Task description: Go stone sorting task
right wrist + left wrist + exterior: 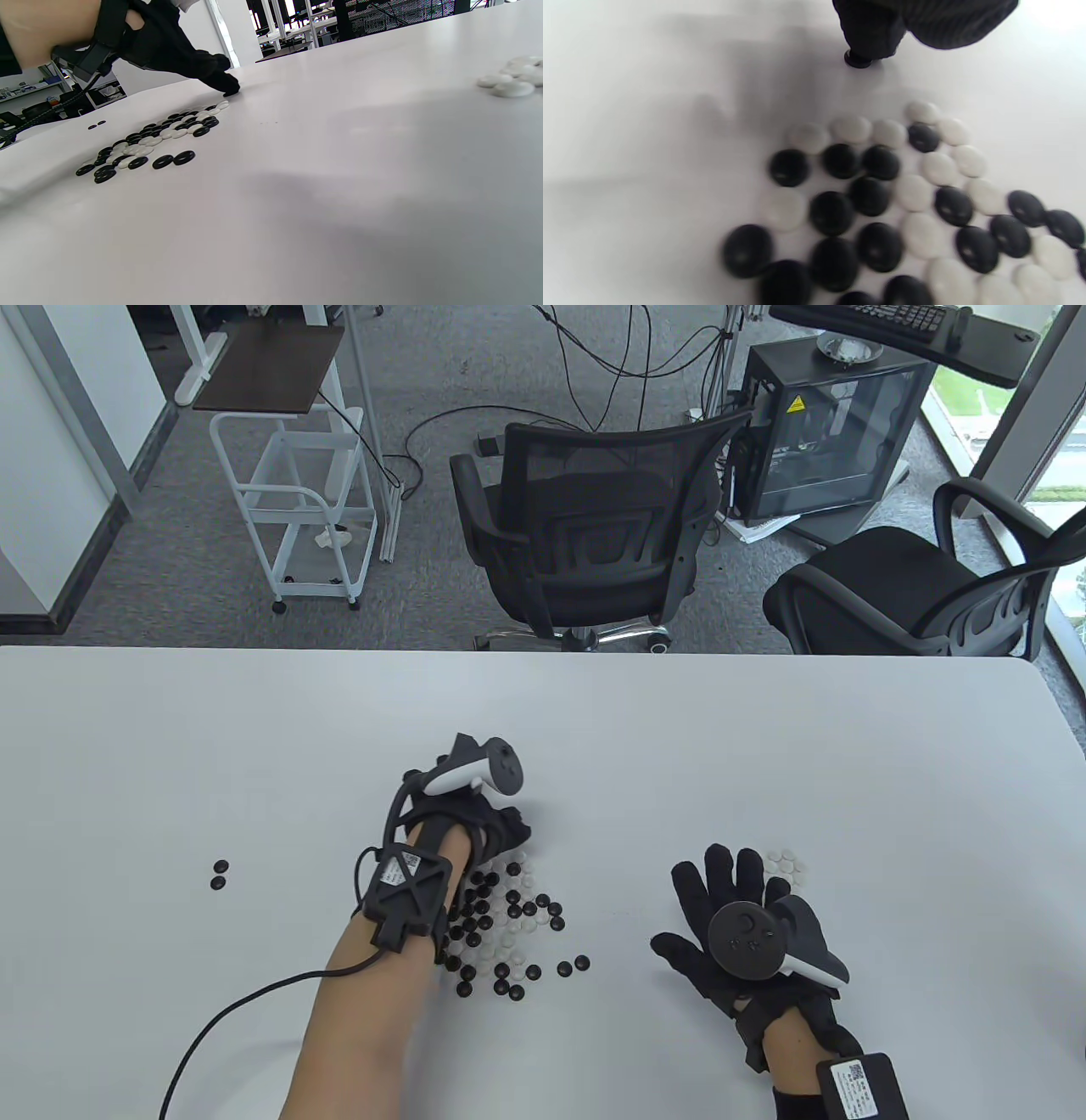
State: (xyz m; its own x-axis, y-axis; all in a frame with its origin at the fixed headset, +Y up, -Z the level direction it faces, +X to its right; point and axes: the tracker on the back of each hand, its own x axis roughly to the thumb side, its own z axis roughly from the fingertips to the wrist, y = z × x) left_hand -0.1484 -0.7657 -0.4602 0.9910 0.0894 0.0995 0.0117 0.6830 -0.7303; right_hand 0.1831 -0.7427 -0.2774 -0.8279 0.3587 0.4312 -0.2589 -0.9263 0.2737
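Observation:
A mixed pile of black and white Go stones lies in front of the person. My left hand reaches over the pile's far edge, and one fingertip presses down on a single black stone just beyond the pile. My right hand lies flat and open on the table, fingers spread, holding nothing. A small group of white stones sits at its fingertips. Two black stones lie apart at the left.
The white table stretches bare beyond the stones. Two black stones lie loose at the pile's near right. A cable runs from my left wrist to the table's front edge. Office chairs stand behind the far edge.

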